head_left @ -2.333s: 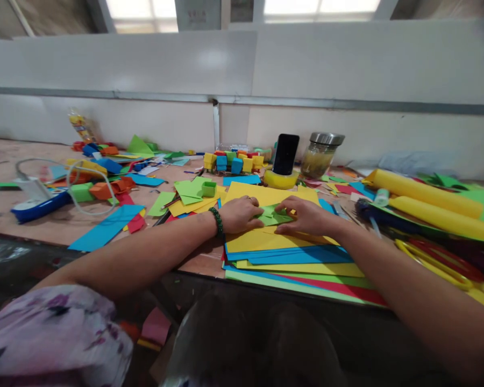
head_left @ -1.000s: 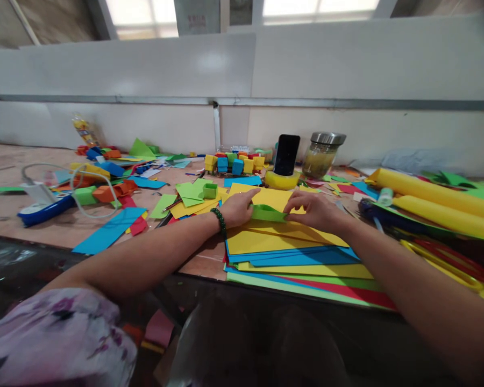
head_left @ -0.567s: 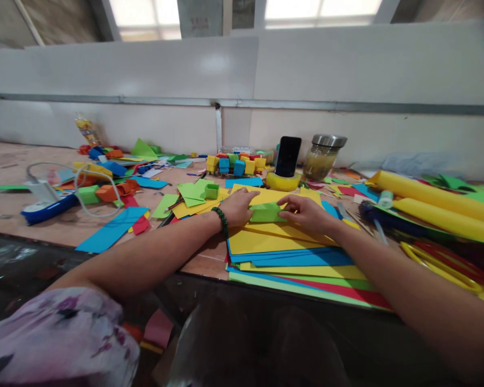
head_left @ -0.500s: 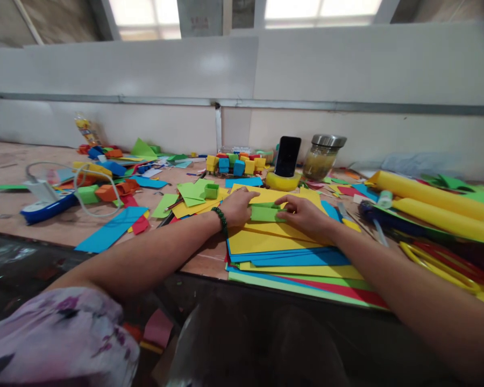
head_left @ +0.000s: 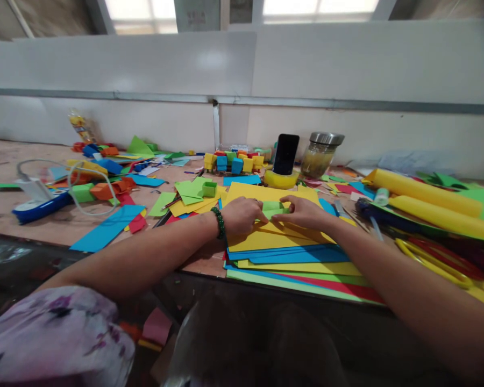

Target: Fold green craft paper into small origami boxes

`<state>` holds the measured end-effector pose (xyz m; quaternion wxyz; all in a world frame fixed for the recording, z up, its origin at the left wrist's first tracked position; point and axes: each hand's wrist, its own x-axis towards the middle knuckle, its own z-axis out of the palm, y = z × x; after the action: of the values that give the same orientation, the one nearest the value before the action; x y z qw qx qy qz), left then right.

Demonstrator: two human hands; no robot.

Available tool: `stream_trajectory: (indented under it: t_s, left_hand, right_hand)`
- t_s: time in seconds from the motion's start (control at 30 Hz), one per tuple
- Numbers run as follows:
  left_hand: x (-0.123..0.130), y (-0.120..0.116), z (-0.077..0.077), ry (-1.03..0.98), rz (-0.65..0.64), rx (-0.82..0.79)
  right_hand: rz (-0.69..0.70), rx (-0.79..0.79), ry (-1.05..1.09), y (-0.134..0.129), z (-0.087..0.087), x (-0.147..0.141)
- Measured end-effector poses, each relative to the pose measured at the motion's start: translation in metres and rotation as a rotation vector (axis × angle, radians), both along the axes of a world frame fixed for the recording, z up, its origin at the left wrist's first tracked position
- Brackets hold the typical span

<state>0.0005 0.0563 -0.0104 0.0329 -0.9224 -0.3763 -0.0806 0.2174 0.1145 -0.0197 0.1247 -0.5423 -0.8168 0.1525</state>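
A small folded piece of green paper (head_left: pixel 272 208) is held between my two hands, over a stack of coloured paper sheets (head_left: pixel 242 241) with yellow on top. My left hand (head_left: pixel 244 215), with a dark green bead bracelet at the wrist, grips the paper's left end with its fingers bent. At the right end, my right hand (head_left: pixel 304 211) pinches the paper between thumb and fingers. Left of the stack, a small green paper box (head_left: pixel 209 188) sits on green sheets (head_left: pixel 189 191).
Behind the stack, a phone (head_left: pixel 286 154) leans upright on a yellow tape roll (head_left: pixel 281 179), beside a lidded glass jar (head_left: pixel 321 155). Coloured paper blocks (head_left: pixel 236 164) stand further back. Yellow scissors (head_left: pixel 431 263) and yellow paper rolls (head_left: pixel 427 191) lie right. A blue-white power strip (head_left: pixel 42 206) lies left.
The left hand's fingers have curled in and moved slightly right over the green paper's left end. The paper now looks more bent up, and the right hand still pinches it.
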Motion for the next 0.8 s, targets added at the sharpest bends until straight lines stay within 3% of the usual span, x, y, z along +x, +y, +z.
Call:
stream_trajectory:
  t_s: [0.1, 0.43, 0.6, 0.8]
  left_hand:
    - [0.0, 0.001, 0.001, -0.005, 0.016, -0.035]
    - [-0.002, 0.002, 0.003, -0.018, 0.067, -0.125]
    - [-0.007, 0.004, 0.008, -0.023, 0.072, -0.211]
    - [-0.013, 0.006, 0.016, 0.033, 0.116, -0.291]
  right_hand:
    - [-0.074, -0.003, -0.045, 0.001, 0.001, -0.006]
    - [-0.029, -0.07, -0.047, 0.014, 0.001, 0.007]
    - [-0.106, -0.118, -0.123, 0.007, 0.012, 0.015]
    - [-0.06, -0.154, -0.19, -0.001, 0.024, 0.02]
